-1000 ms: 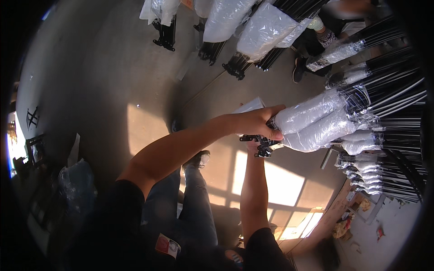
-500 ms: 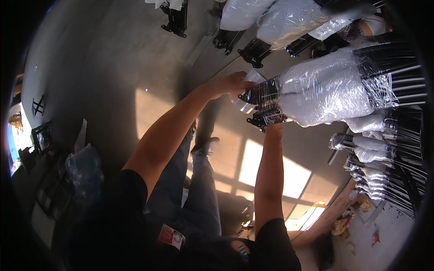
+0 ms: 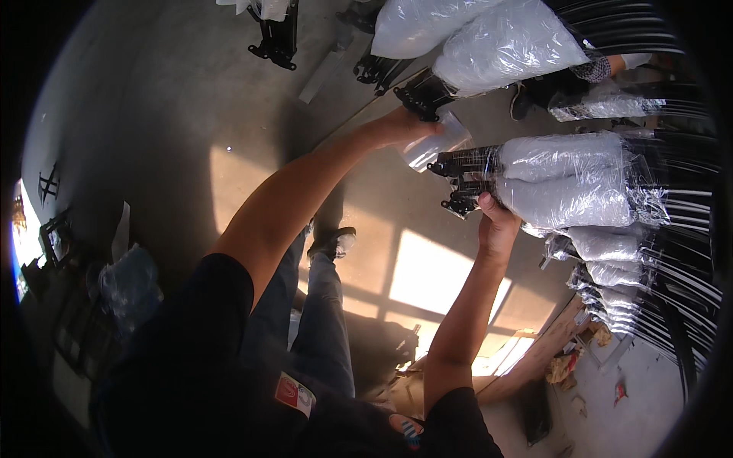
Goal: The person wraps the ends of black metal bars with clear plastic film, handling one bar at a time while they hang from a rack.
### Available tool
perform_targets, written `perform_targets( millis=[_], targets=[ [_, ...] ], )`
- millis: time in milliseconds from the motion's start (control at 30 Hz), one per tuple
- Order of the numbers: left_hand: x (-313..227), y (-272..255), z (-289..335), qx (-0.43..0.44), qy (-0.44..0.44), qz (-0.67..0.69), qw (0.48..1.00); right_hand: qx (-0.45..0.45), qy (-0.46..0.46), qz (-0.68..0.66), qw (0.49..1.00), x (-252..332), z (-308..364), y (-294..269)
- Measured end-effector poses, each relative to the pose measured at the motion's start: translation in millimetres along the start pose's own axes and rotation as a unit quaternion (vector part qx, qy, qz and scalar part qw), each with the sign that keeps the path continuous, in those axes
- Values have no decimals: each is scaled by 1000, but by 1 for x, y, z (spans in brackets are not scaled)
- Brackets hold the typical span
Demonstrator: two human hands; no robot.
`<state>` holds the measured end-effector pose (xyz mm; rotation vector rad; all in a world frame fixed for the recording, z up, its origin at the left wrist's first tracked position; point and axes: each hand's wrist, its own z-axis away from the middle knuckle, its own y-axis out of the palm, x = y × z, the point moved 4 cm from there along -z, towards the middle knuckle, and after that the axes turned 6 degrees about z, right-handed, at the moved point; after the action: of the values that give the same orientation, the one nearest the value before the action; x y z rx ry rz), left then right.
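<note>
My left hand (image 3: 403,128) is closed on a roll of clear stretch film (image 3: 444,140), a short way left of a bundle's end. Part of that hand's fingers is hidden by the roll and a black bracket. The bundle (image 3: 561,174) has a white padded middle under shiny clear film, with black metal bracket ends (image 3: 464,162) sticking out to the left. From below, my right hand (image 3: 499,226) grips the bundle where the padding meets the brackets. Its thumb lies against the near bracket, and its other fingers are hidden underneath.
More padded bundles (image 3: 511,46) hang along the top, with black bracket ends (image 3: 424,93) close to my left hand. Several wrapped ones (image 3: 611,294) line the right side below mine, with black rods behind. Another person's shoe (image 3: 521,102) shows at upper right. Clear plastic (image 3: 131,286) lies at left.
My right hand has come up from behind the bundle's underside, so its thumb now shows on the bracket. The film roll has moved off the bundle's end, up and to the right with my left hand.
</note>
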<state>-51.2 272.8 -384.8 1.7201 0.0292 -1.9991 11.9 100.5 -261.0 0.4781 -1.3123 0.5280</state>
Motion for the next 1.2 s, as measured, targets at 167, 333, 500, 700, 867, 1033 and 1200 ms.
perform_targets(
  millis=[167, 333, 500, 700, 867, 1033, 1200],
  targets=[
    [3, -16, 22, 6, -32, 38, 999, -28, -15, 32, 999, -10, -21, -35],
    [1, -6, 40, 33, -1, 144, 989, -32, -19, 71, 997, -16, -35, -51],
    [2, 1, 45, 13, 11, 130, 991, -28, -7, 64, 998, -5, -30, -41],
    [-32, 22, 81, -43, 90, 142, 985, 0, -3, 67, 998, -8, -31, -40],
    [-48, 68, 105, -77, 167, -58, 981, 14, -30, 38, 999, -15, -29, -29],
    [-49, 92, 102, -54, 125, -104, 985, -169, -50, -99, 979, -30, 12, -44],
    [-51, 114, 100, -17, 140, -76, 987, -57, -7, -91, 994, -28, 91, 11]
  ],
)
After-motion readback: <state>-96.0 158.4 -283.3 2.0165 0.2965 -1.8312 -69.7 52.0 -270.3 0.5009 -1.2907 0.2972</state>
